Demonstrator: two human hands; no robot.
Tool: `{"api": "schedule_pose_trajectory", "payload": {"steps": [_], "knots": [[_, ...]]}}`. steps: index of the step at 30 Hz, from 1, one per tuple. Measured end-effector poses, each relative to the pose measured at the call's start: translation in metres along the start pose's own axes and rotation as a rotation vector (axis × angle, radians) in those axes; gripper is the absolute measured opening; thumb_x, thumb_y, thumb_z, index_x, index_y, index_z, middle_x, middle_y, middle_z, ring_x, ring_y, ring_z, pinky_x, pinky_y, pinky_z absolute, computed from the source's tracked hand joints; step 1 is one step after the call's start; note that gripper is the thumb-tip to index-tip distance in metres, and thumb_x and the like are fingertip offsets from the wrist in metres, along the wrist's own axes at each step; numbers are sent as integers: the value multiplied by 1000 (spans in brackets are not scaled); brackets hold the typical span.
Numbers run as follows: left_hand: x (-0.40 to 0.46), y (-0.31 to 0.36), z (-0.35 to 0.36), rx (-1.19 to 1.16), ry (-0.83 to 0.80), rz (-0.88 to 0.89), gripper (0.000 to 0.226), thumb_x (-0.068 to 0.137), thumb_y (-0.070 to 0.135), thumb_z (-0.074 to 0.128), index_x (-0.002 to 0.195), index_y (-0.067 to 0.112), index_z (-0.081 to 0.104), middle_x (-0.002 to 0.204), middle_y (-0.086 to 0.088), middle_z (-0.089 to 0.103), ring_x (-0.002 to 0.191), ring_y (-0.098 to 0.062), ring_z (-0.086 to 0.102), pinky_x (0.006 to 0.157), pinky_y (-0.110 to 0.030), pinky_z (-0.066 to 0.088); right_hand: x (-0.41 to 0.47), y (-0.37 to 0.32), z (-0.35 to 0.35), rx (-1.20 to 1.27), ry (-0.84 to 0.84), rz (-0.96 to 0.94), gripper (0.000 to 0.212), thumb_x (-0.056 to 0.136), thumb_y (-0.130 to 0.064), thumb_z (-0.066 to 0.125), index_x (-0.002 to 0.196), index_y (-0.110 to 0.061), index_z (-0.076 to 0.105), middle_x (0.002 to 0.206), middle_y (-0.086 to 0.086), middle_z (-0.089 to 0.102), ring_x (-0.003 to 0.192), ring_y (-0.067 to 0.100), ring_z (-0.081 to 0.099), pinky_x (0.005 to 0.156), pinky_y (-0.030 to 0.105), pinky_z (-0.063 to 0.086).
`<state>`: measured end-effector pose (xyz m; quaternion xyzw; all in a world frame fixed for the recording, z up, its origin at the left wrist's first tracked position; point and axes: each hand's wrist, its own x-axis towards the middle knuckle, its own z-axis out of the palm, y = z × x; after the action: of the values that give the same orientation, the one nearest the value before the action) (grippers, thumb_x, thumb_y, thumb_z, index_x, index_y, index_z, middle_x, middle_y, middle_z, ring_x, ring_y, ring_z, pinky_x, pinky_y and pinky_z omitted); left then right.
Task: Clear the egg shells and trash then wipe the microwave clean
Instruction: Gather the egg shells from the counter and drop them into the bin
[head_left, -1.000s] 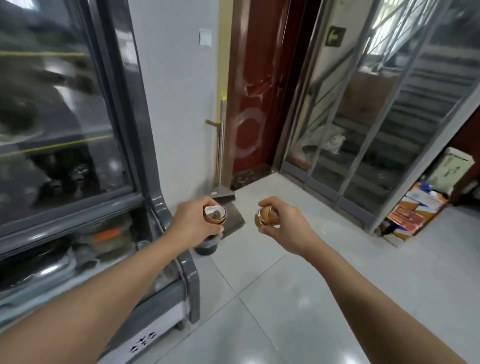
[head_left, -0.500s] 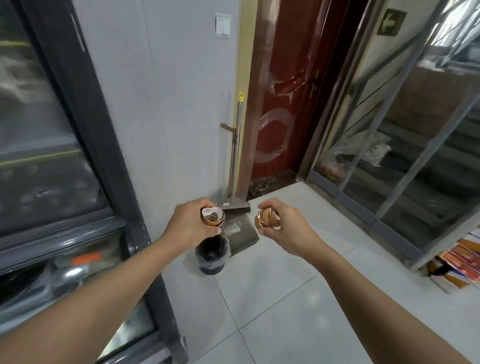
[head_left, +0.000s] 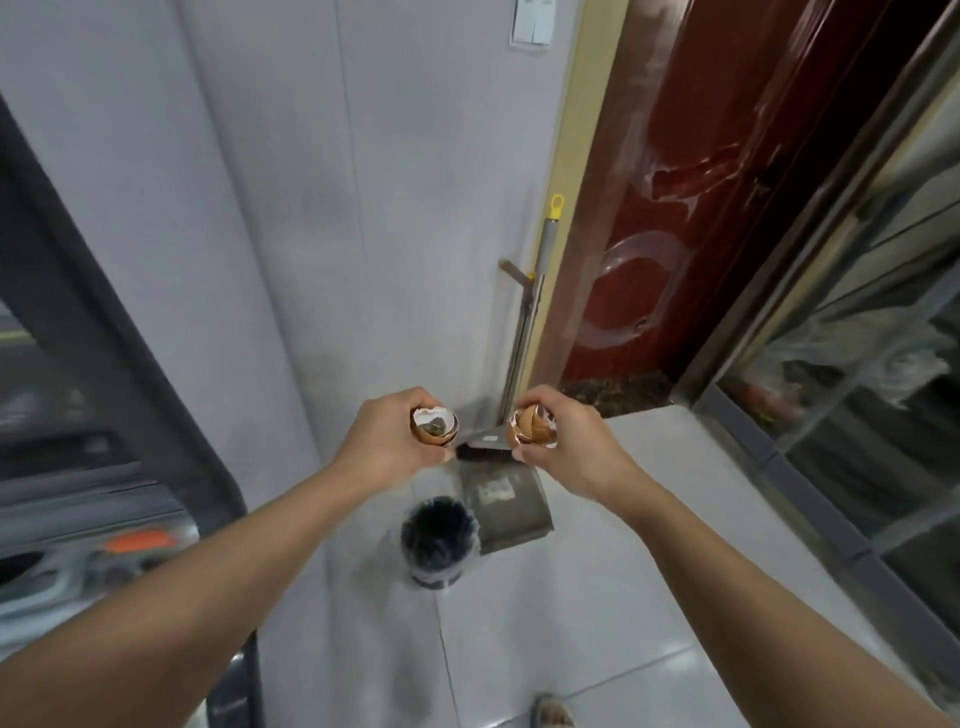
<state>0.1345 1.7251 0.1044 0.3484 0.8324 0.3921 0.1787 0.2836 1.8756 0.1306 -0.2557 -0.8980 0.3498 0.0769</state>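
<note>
Below our left grip, curled around one egg shell, and right grip, clutching another shell, the bin stood on glossy floor tiles; its contents were too dark to discern.

No text, brand, number or sign can be read here; the pale label on the dustpan is too blurred to make out, and the wall switch bears no visible marking
</note>
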Motion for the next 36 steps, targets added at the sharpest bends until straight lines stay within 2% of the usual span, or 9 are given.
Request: {"api": "schedule_pose_trajectory", "payload": {"steps": [6,10,12,15,18,21,23,28,36], "knots": [[53,4,34,-1,149,-148,31,62,13,82,86,24,64,82,6,68,75,-11,62,61,-12,42,96,43,-15,-28,-188,-113,47,76,-17,75,117,-28,54,107,-3,58,94,13,57,80,18,39],[78,-3,60,-57,237,-271,31,61,13,81,87,20,66,81,6,69,77,-12,65,68,-19,47,146,69,-20,-29,-308,-181,46,77,-19,76,117,-26,55,105,-4,57,93,11,57,70,10,38],[87,-8,72,-61,275,-314,30,60,13,80,85,22,66,80,8,69,77,-10,64,66,-13,45,165,80,-15,-28,-363,-195,46,77,-18,76,116,-26,54,105,-6,55,90,9,54,66,5,35],[98,-20,85,-34,284,-370,29,62,15,80,85,24,64,80,12,67,74,-3,61,62,-2,39,191,95,1,-28,-423,-199,46,75,-15,77,116,-24,56,103,-7,55,90,9,55,74,13,38],[112,-40,94,-29,293,-410,31,65,17,80,89,27,62,84,12,65,76,-3,59,63,-6,39,214,107,25,-50,-477,-201,46,74,-12,77,114,-22,57,98,-8,55,89,11,55,73,13,39],[128,-66,104,-18,307,-447,36,66,15,80,97,21,64,88,9,65,84,-10,60,74,-21,48,235,119,53,-48,-522,-192,46,74,-11,77,114,-23,57,98,-9,53,92,12,56,59,-2,35],[138,-88,111,-13,299,-460,39,64,14,81,100,19,64,90,8,65,84,-11,59,75,-19,45,246,127,72,-74,-542,-162,45,75,-13,77,114,-24,57,99,-12,51,92,9,52,57,-7,32],[160,-153,136,-37,268,-499,39,62,17,80,94,29,62,85,14,65,81,-8,60,69,-14,40,269,162,134,-59,-551,-101,47,70,-10,80,110,-20,57,107,-5,58,98,12,57,78,13,43],[189,-264,208,-64,216,-581,38,64,10,78,96,24,63,87,9,67,80,-10,61,69,-15,45,306,244,250,-31,-556,-32,47,69,-13,81,108,-22,58,101,-7,59,92,9,56,66,4,39]]}}
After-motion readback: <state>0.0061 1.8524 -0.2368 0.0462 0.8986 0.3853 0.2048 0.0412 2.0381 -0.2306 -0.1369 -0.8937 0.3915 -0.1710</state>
